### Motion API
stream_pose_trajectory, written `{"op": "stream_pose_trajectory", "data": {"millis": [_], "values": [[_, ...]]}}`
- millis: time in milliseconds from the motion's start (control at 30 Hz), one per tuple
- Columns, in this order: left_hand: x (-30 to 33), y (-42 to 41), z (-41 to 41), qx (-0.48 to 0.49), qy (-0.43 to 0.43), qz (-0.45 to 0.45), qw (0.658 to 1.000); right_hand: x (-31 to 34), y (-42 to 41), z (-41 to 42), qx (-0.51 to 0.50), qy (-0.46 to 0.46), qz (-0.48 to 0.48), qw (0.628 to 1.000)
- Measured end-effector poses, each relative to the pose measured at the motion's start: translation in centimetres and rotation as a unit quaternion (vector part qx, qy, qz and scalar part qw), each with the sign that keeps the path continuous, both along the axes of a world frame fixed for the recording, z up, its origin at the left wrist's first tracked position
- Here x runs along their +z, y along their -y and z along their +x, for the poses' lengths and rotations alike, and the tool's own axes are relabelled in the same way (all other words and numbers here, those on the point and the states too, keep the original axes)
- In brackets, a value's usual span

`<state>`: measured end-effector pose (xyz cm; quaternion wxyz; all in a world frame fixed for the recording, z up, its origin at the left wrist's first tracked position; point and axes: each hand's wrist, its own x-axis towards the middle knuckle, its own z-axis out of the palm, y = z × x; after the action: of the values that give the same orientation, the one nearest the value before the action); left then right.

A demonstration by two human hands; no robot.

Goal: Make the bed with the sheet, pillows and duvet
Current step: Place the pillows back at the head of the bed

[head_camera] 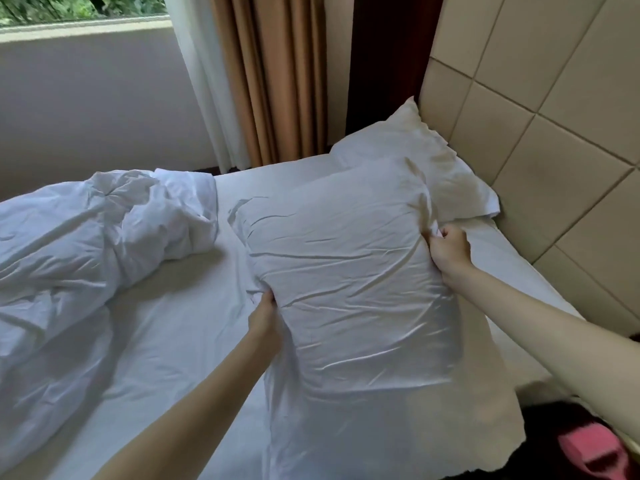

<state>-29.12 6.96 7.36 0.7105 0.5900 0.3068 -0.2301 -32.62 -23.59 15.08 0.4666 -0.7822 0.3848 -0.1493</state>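
Note:
I hold a large white pillow above the bed, its long side pointing away from me. My left hand grips its left edge and my right hand grips its right edge, fingers curled into the fabric. A second white pillow lies against the headboard at the far right corner. The white sheet covers the mattress. A crumpled white duvet is heaped on the left part of the bed.
A beige padded headboard runs along the right. Tan and white curtains hang behind the bed, beside a window. A pink slipper lies on the dark floor at the lower right.

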Motion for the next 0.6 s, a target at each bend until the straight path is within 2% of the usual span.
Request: {"op": "stream_pose_trajectory", "data": {"millis": [100, 233, 333, 600], "values": [[-2.5, 2.1, 2.0, 0.002, -0.025, -0.034, 0.999, -0.8, 2.0, -0.1, -0.018, 0.0, -0.005, 1.0], [-5.6, 5.5, 4.7, -0.012, -0.035, -0.033, 0.999, -0.4, 5.0, -0.2, -0.041, 0.007, -0.014, 0.999], [-4.0, 9.2, 4.6, -0.034, -0.024, -0.028, 0.999, -0.3, 8.3, -0.2, -0.053, 0.021, -0.009, 0.998], [-4.1, 22.5, 4.7, -0.003, -0.044, -0.045, 0.998, 0.0, 20.8, 0.3, -0.067, -0.012, -0.061, 0.996]]}}
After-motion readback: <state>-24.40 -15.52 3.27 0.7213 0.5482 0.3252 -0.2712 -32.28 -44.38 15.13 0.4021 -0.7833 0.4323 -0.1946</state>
